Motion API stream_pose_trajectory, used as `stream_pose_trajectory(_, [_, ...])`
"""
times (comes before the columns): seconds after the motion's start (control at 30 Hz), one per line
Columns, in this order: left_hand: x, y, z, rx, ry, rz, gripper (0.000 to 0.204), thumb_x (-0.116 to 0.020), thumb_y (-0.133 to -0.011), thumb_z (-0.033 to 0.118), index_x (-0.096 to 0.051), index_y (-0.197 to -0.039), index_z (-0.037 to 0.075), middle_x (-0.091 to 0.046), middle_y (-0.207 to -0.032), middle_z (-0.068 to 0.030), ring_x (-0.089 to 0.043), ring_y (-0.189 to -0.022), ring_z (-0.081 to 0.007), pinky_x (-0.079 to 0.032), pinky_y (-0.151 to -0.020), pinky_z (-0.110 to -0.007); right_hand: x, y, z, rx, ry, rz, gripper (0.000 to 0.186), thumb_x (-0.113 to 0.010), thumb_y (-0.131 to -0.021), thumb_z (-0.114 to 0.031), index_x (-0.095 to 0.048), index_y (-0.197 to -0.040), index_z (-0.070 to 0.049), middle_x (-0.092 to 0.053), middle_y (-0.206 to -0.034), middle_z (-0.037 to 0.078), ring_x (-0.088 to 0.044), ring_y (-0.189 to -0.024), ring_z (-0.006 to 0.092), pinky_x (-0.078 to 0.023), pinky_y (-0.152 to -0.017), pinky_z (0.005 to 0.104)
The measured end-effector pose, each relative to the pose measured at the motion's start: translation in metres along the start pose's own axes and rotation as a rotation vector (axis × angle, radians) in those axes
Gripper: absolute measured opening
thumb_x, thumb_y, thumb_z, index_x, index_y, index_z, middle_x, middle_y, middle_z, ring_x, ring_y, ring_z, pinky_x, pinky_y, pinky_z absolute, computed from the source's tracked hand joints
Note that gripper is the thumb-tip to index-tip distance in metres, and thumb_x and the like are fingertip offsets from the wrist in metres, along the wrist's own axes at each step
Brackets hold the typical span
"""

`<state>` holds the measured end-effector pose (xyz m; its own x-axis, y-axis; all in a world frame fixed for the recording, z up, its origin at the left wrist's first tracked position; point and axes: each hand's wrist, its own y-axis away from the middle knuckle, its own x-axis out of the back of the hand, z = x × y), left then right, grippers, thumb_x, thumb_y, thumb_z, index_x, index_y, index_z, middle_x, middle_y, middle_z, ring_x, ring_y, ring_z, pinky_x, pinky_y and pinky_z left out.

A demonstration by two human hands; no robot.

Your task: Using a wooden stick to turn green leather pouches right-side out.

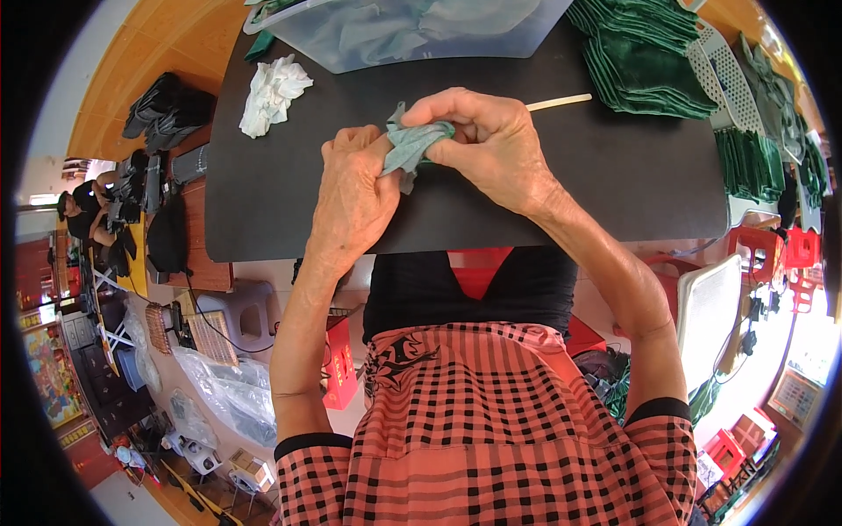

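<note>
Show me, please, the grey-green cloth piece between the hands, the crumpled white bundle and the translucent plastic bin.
Grey-green cloth piece (410, 145): head view, its folded middle.
Crumpled white bundle (274, 95): head view, its middle.
Translucent plastic bin (421, 42): head view, its near wall.

A small piece of grey-green cloth (410, 145) is noted, crumpled and twisted, with loose points projecting at top and bottom. A darker green portion is exposed at its right side. The cloth is held above the bench (640, 175), between the left grip (355, 186) and the right grip (495, 145); its full outline is partly concealed.
</note>
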<state>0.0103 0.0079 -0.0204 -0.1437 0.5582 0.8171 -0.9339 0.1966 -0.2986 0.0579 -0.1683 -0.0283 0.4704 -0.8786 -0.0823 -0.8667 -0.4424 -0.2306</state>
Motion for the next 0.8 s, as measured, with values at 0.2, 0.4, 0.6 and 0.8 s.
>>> stream_pose_trajectory(0.2, [-0.002, -0.005, 0.004, 0.020, 0.005, -0.001, 0.012, -0.057, -0.076, 0.002, -0.061, -0.087, 0.004, -0.054, -0.081, -0.0100, -0.051, -0.094, -0.0318, -0.036, -0.087, -0.042, 0.001, 0.004, -0.007, 0.020, 0.187, 0.017, 0.020, -0.068, -0.075, 0.001, -0.072, -0.093, -0.005, -0.057, -0.067, -0.005, -0.043, -0.057, 0.0012, -0.038, -0.052, 0.0194])
stream_pose_trajectory(0.4, [-0.006, -0.011, -0.006, 0.025, -0.010, -0.015, 0.015, -0.058, -0.074, 0.000, -0.060, -0.087, 0.006, -0.053, -0.082, -0.0096, -0.050, -0.094, -0.0320, -0.035, -0.086, -0.042, 0.000, -0.001, -0.006, -0.092, -0.065, -0.149, 0.019, -0.065, -0.078, 0.006, -0.070, -0.094, -0.003, -0.065, -0.077, -0.001, -0.056, -0.069, 0.0026, -0.046, -0.061, 0.0196])
stream_pose_trajectory(0.6, [-0.007, -0.020, -0.016, -0.040, -0.018, -0.056, 0.023, -0.048, -0.071, -0.003, -0.060, -0.087, 0.008, -0.053, -0.082, -0.0088, -0.049, -0.093, -0.0314, -0.037, -0.084, -0.041, 0.013, -0.007, -0.017, -0.377, -0.288, -0.484, 0.014, -0.061, -0.085, -0.002, -0.059, -0.099, -0.001, -0.054, -0.073, -0.001, -0.045, -0.062, 0.0022, -0.031, -0.046, 0.0163])
stream_pose_trajectory(0.8, [0.003, -0.018, 0.013, 0.022, 0.478, -0.143, 0.025, -0.049, -0.079, 0.002, -0.061, -0.101, 0.006, -0.058, -0.083, -0.0048, -0.057, -0.086, -0.0209, -0.043, -0.081, -0.035, 0.027, -0.004, -0.014, -0.388, -0.817, -0.538, 0.032, -0.062, -0.091, -0.030, -0.046, -0.098, -0.003, -0.041, -0.062, -0.004, -0.022, -0.041, 0.0007, -0.017, -0.038, 0.0183])
